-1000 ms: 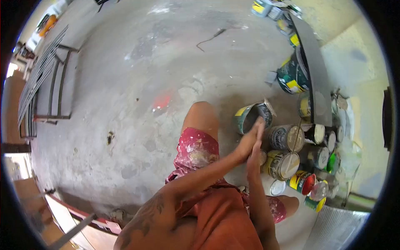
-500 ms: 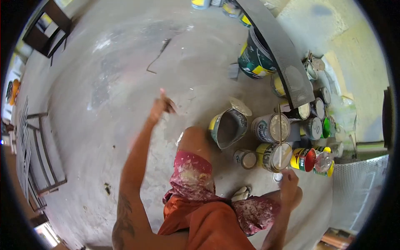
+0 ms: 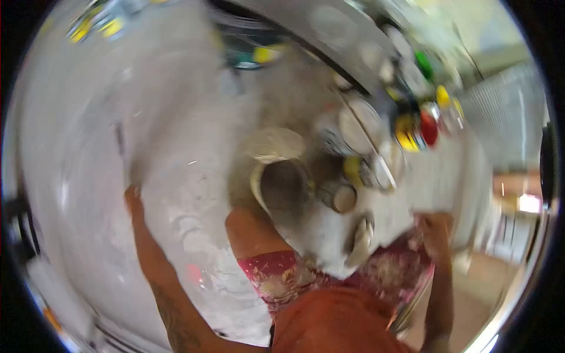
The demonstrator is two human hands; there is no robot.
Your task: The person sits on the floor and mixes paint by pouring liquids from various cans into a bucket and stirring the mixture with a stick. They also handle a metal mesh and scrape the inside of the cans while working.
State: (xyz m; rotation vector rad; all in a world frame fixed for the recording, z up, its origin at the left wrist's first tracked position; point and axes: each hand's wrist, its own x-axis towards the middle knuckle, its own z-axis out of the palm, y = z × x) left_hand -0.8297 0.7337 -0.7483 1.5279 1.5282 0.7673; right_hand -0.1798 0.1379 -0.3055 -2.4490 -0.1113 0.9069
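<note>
Open bucket [image 3: 282,187]: it stands on the floor [image 3: 176,117] just beyond your left knee [image 3: 247,229], presumably for easy reach. A pale lid [image 3: 280,143] sits at its far rim. To the right, a stick [image 3: 371,145] bridges the cans [image 3: 355,125], likely to keep it off the floor. Your left hand [image 3: 134,200] extends far left; your right hand [image 3: 434,228] is near right. Blur hides whether either is spread or pinching; I cannot tell.

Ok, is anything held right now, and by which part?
No held thing shows in the left hand or the right hand; blur means I can't rule out something small in either grip.
</note>
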